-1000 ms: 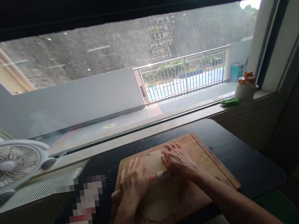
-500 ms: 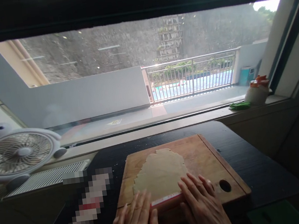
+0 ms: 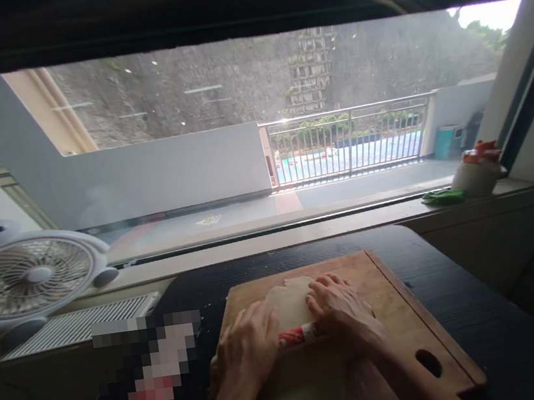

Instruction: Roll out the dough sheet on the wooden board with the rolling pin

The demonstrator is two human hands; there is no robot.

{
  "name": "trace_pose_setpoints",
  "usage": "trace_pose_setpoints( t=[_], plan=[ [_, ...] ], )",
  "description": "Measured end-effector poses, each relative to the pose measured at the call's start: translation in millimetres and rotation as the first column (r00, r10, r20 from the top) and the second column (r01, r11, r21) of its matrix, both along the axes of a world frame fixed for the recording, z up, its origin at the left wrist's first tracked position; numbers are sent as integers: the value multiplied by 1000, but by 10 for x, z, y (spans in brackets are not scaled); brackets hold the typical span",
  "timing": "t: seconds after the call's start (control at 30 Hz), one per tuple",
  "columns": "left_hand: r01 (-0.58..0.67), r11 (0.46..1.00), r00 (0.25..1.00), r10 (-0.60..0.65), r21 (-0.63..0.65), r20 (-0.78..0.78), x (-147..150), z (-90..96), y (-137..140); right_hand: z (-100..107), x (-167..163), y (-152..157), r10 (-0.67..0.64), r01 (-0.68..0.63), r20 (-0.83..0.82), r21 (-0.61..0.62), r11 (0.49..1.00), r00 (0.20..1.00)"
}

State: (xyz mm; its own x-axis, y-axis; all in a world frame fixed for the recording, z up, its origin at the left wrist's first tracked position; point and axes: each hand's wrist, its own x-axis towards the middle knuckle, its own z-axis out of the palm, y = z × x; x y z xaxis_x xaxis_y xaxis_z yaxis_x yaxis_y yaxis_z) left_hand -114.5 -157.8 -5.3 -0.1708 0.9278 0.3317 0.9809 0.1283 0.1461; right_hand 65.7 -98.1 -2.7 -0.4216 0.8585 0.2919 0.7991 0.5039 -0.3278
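Observation:
A pale sheet of dough (image 3: pixel 288 305) lies flat on a wooden cutting board (image 3: pixel 400 313), extending in front of and behind a rolling pin (image 3: pixel 297 335) with a red-and-white surface. My left hand (image 3: pixel 250 336) is draped over the left part of the pin, its fingers close together and curved. At the other end, my right hand (image 3: pixel 337 302) curls over the pin, fingers bent toward the far side of the dough. Only the pin's middle shows between my hands; both ends are hidden beneath them.
The board rests on a dark table (image 3: pixel 456 293). Left of it lies a blurred-out item (image 3: pixel 157 378). A white fan (image 3: pixel 38 276) stands by the window. On the sill sit a white container with an orange top (image 3: pixel 477 172) and a green cloth-like item (image 3: pixel 444 196).
Both hands have moved forward over the dough with the rolling pin, away from the board's near edge. Dough now shows on the near side of the pin. The view has shifted slightly.

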Motion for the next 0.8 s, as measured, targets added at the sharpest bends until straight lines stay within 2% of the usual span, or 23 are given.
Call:
trace_pose_setpoints(
  t=[0.1, 0.33, 0.67, 0.8],
  plan=[
    [-5, 1000, 1000, 5, 17, -10, 12, -32, -67, -35, 14, -64, 1, 0, -16, 36, 999, 1000],
    [20, 983, 998, -9, 181, -64, 116, -90, -303, -113, 60, -314, -26, 28, -18, 106, 994, 999],
    [25, 972, 998, -9, 233, -69, 175, -17, -392, -60, 77, -338, -61, 57, 32, 126, 990, 998],
    [27, 964, 997, -7, 263, -78, 171, -37, -405, -91, 71, -357, -95, 90, 17, 180, 979, 995]
  ],
)
